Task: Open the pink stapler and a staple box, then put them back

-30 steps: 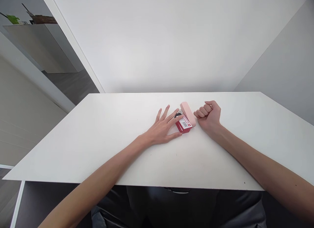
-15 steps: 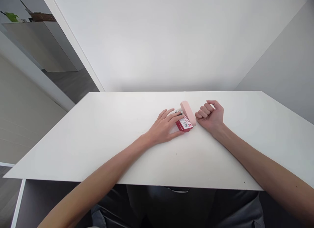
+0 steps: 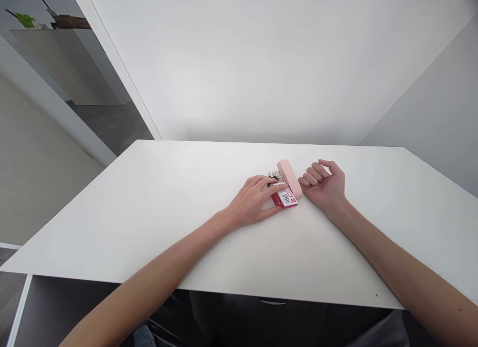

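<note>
Cabinet (image 3: pixel 67 63) at the far upper left carries a green thing (image 3: pixel 26 19) and some brown clutter, too small to make out. Below and to its right a white table (image 3: pixel 149 212) fills the middle of the view, its near edge running across the bottom.

From the lower left the left hand (image 3: pixel 254 202) reaches over the tabletop, palm down. Its fingers (image 3: pixel 274 183) are bent close together over the top of a small red box (image 3: pixel 287 199), and the thumb presses against the box's near side, so the hand grips the box. The red box lies flat on the table, right of centre, a white label on its top face. A small black and grey thing (image 3: pixel 275 174) pokes out behind the fingertips, mostly hidden.

A pink case (image 3: pixel 290 176) leans tilted against the box's right side, touching it.

Just beside the case the right hand (image 3: pixel 324 185) rests on the table on its outer edge, fingers curled loosely into the palm around nothing visible, knuckles near the case.
</note>
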`<state>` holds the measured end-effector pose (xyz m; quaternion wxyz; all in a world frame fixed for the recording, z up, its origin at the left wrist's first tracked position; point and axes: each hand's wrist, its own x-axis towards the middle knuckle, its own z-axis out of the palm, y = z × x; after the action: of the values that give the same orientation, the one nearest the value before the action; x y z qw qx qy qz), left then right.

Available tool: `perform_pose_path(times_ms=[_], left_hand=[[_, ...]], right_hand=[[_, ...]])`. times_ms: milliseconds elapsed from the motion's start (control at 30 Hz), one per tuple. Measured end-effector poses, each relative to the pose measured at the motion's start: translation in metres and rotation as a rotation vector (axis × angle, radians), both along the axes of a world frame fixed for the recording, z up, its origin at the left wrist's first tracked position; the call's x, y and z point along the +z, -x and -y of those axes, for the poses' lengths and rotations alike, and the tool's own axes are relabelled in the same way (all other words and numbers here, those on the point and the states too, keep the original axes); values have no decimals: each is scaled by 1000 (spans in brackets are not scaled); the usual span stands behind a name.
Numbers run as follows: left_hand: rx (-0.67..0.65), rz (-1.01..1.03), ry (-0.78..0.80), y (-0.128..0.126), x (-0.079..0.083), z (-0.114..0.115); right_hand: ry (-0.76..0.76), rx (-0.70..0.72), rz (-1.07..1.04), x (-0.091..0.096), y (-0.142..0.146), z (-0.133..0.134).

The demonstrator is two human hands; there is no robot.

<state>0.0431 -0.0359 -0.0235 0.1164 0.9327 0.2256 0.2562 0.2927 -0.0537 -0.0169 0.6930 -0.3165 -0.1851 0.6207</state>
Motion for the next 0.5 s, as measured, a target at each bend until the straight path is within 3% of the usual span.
perform_pose_path(times_ms=[267, 500], left_hand=[[39, 7, -36, 2, -2, -3], [184, -7, -37, 6, -2, -9]], right_hand=[[23, 7, -57, 1, 2, 0], [14, 13, -13, 0, 2, 0]])
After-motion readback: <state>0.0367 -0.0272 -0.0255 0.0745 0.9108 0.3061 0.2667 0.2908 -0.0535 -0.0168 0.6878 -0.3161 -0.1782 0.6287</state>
